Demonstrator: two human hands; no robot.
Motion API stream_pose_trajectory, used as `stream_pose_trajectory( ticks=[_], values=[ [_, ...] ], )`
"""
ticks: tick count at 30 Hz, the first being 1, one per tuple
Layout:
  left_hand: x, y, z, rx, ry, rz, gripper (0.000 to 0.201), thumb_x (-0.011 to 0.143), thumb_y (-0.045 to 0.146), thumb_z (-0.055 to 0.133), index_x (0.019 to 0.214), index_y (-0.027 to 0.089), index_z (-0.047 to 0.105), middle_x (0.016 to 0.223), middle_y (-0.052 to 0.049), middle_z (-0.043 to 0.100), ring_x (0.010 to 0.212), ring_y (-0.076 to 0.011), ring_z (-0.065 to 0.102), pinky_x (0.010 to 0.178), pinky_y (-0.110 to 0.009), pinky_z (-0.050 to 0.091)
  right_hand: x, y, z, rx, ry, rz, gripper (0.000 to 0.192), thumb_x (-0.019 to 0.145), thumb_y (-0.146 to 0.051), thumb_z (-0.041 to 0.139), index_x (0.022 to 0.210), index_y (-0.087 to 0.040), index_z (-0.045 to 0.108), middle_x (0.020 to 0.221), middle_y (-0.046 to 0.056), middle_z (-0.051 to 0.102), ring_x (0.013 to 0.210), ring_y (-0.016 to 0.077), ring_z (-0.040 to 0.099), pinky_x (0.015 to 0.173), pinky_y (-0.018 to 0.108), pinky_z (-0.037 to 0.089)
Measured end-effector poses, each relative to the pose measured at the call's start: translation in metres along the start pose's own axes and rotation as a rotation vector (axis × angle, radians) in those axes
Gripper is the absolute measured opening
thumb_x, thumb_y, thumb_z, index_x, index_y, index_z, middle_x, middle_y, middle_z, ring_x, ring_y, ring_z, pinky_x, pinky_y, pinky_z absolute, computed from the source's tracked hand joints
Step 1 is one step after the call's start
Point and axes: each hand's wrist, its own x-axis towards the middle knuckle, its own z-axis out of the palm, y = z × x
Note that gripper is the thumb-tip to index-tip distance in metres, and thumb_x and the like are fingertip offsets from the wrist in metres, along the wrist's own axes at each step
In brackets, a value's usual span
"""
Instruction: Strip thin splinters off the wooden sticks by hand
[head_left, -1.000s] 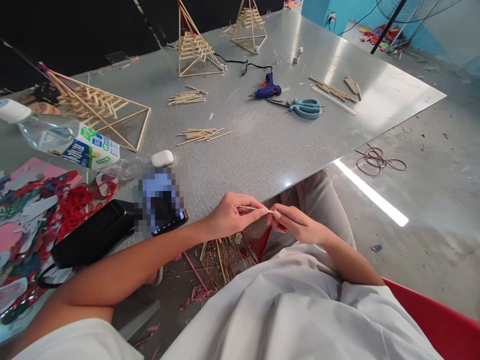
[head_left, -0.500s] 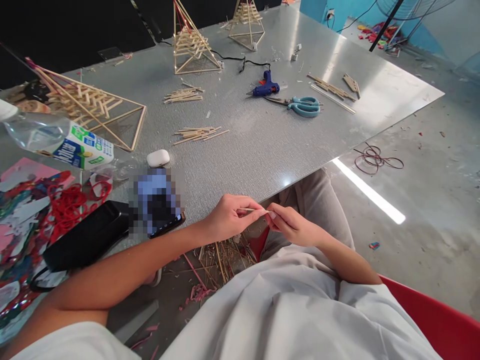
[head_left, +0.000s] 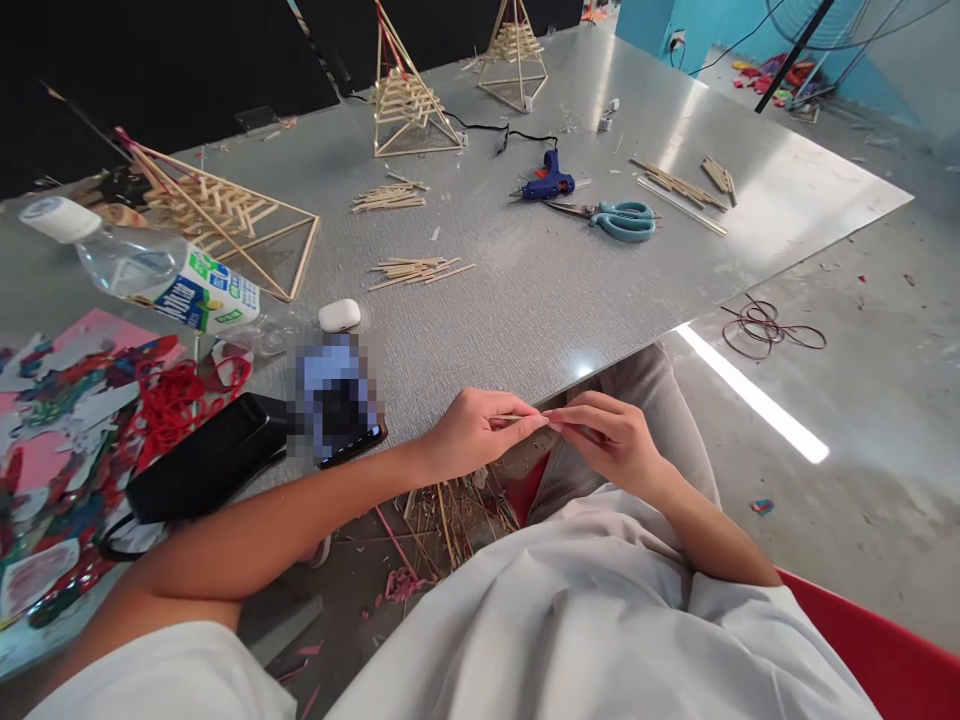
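Observation:
Just off the table's near edge, above my lap, both hands meet at a thin wooden stick. My left hand is closed, pinching the stick between thumb and fingers. My right hand is closed too, its thumb and fingertips pressed together at the stick's right end. Fingers hide most of the stick. On the table beyond lie two small piles of cut sticks, a nearer one and a farther one.
A blue glue gun and scissors with blue-green handles lie farther back. Stick pyramids stand at the rear. To the left are a plastic bottle, a phone, a white case and a black pouch.
My right hand's fingers have shifted and straightened somewhat at the stick's end. My left hand keeps its pinch. The whole view has swung slightly, so things appear farther right.

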Motion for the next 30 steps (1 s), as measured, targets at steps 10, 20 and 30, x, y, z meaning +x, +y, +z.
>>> stream_pose_trajectory(
  ticks=[10, 20, 30],
  values=[
    [0.0, 0.0, -0.001, 0.12, 0.005, 0.108, 0.034, 0.11, 0.038, 0.062, 0.102, 0.014, 0.086, 0.078, -0.006, 0.079, 0.063, -0.0121, 0.062, 0.059, -0.022, 0.046, -0.009, 0.007, 0.006, -0.344, 0.119, -0.208, 0.021, 0.104, -0.016, 0.069, 0.118, -0.026, 0.081, 0.096, 0.006, 0.081, 0.078, 0.0193, 0.07, 0.07, 0.033, 0.059],
    [0.003, 0.005, -0.004, -0.036, 0.04, -0.047, 0.05, 0.107, 0.055, 0.063, 0.094, 0.011, 0.084, 0.061, 0.0, 0.063, 0.05, -0.008, 0.038, 0.046, -0.022, 0.027, -0.025, 0.026, 0.014, -0.391, -0.224, -0.32, 0.015, 0.111, -0.029, 0.062, 0.11, -0.024, 0.076, 0.089, 0.005, 0.074, 0.074, 0.0172, 0.065, 0.065, 0.033, 0.047],
    [0.003, 0.002, -0.004, -0.024, 0.043, -0.023, 0.038, 0.106, 0.044, 0.066, 0.096, 0.011, 0.084, 0.069, -0.003, 0.072, 0.055, -0.0093, 0.049, 0.051, -0.021, 0.037, -0.024, 0.045, 0.037, -0.221, -0.397, -0.125, 0.047, 0.096, -0.005, 0.049, 0.139, -0.016, 0.062, 0.106, 0.01, 0.081, 0.089, 0.0207, 0.078, 0.075, 0.031, 0.062]
  ],
)
